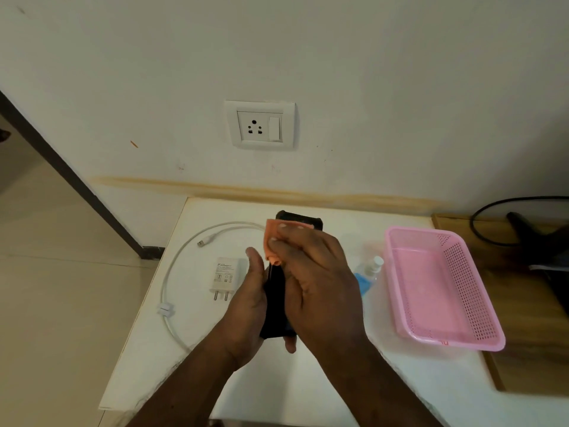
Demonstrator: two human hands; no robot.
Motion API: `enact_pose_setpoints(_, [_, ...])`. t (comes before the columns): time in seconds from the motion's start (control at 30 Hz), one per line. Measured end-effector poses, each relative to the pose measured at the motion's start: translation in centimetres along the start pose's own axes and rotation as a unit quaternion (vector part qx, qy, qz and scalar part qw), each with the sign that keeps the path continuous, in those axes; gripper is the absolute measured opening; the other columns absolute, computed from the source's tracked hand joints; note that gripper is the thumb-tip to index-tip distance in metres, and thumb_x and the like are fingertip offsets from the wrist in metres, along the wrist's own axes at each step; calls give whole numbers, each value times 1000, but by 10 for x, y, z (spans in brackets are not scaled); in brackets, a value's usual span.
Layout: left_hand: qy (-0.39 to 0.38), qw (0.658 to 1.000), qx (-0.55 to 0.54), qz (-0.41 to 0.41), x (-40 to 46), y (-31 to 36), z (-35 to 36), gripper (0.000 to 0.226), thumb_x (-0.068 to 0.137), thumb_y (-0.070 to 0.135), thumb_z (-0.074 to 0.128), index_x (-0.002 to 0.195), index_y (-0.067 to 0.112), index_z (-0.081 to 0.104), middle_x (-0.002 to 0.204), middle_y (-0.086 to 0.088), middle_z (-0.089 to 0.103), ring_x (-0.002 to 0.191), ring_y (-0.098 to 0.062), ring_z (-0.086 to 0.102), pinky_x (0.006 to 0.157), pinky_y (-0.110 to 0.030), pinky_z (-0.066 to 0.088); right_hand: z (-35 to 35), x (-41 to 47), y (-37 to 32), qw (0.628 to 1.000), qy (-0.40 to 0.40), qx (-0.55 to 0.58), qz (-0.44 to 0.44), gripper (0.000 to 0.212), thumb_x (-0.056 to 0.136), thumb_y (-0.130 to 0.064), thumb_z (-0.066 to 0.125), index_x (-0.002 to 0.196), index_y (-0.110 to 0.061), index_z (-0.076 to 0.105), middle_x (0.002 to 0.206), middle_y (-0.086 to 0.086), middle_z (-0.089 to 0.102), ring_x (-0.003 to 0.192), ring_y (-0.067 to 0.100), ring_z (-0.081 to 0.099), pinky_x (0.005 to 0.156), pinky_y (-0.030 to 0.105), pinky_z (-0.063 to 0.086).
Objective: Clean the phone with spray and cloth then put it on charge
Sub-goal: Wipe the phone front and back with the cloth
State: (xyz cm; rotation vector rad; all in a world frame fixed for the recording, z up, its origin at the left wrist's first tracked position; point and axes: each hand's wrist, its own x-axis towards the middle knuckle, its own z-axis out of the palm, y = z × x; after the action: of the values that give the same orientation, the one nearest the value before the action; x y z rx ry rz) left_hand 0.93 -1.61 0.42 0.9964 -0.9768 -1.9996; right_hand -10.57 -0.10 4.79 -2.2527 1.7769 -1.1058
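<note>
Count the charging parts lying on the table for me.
2: the white adapter lies left of the left hand; the white cable loops around it, its plug end unattached. More may be hidden under the hands.

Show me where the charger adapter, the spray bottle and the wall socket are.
charger adapter (224, 276): head view, middle of its white body.
spray bottle (376, 262): head view, its white cap.
wall socket (255, 126): head view, between the pin holes.

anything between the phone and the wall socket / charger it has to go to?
Nothing visible blocks it. The phone is held in the left hand while the right hand wipes it with the orange cloth. The wall socket is empty; the charger adapter and white cable lie unplugged on the table.
</note>
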Motion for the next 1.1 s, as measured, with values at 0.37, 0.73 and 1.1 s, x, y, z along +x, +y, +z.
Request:
enact_pose_setpoints(0.37, [119,983,-140,15,2,8,-10,82,76,83,30,102,23,78,109,-14,75,105,-28,71,73,-36,59,2,-6,-5,987,-96,113,-62,38,81,-3,63,117,-11,70,123,0,66,120,14,56,102,34,44])
enact_pose_setpoints(0.73, [90,989,-120,-12,1,9,-6,77,77,79,34,110,23,75,114,-14,73,105,-30,71,71,-39,60,12,-18,6,993,-10,78,-89,43,77,3,68,119,-8,69,126,3,65,123,16,56,104,33,43])
enact_pose_setpoints(1.1, [-53,998,-27,-31,-2,7,-3,81,88,77,14,127,27,65,110,-26,68,86,-38,70,52,-34,55,-2,-1,26,997,52,-13,60,46,91,-22,39,129,-13,63,133,-2,61,124,16,53,100,28,45])
